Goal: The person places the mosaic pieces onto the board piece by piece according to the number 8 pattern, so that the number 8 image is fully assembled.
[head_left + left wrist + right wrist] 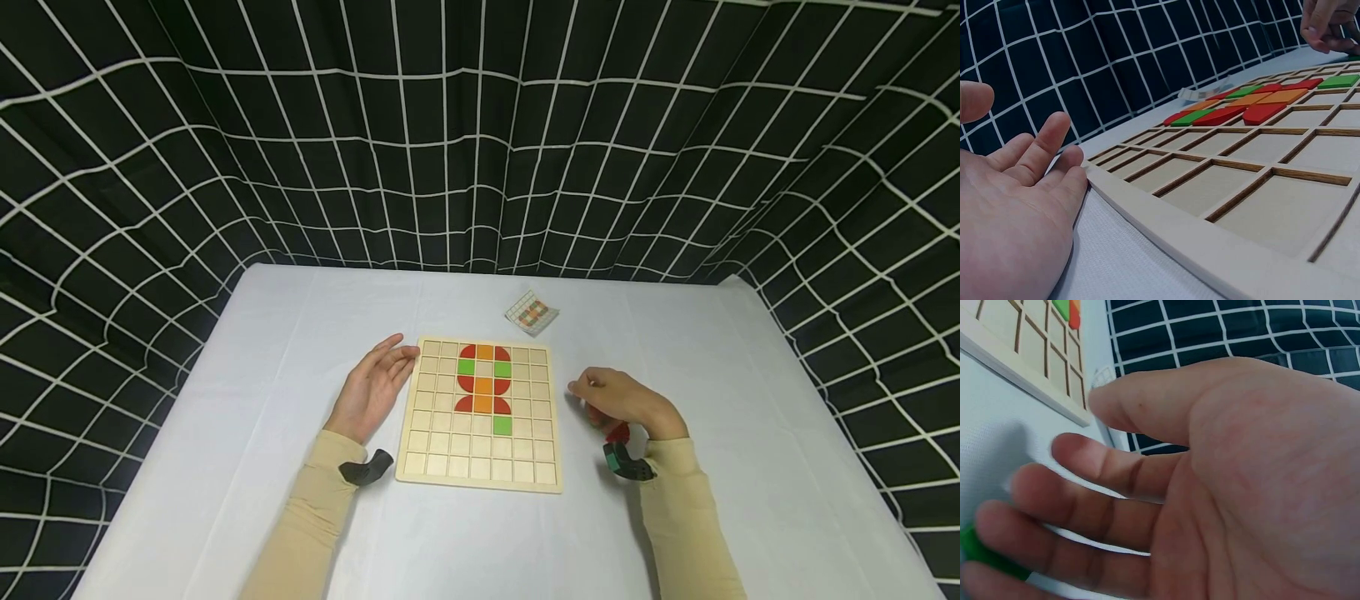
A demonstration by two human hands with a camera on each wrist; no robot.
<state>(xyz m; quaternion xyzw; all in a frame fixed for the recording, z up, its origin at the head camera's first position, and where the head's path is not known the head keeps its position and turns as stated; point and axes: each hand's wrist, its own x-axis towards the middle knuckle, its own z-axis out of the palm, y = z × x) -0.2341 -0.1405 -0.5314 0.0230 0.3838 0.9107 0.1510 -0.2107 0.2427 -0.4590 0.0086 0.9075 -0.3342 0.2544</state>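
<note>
A square wooden grid board (480,482) lies between the hands, with red, orange and green tiles set in its upper middle squares. One green tile (502,426) sits below the rest of the pattern. My left hand (367,396) rests palm up at the board's left edge, its fingertips right at the rim and nothing held. Off the board's right side, my right hand (618,397) hovers low with loosely bent fingers. Between its thumb and fingers (1079,450) no tile shows. Partly hidden behind those fingers is a green piece (988,556) on the cloth.
A small printed card (532,313) with a coloured grid pattern lies beyond the board. A red piece (619,432) shows beside the right wrist's camera. White cloth (300,308) covers the table, and a black curtain (480,150) with white lines surrounds it.
</note>
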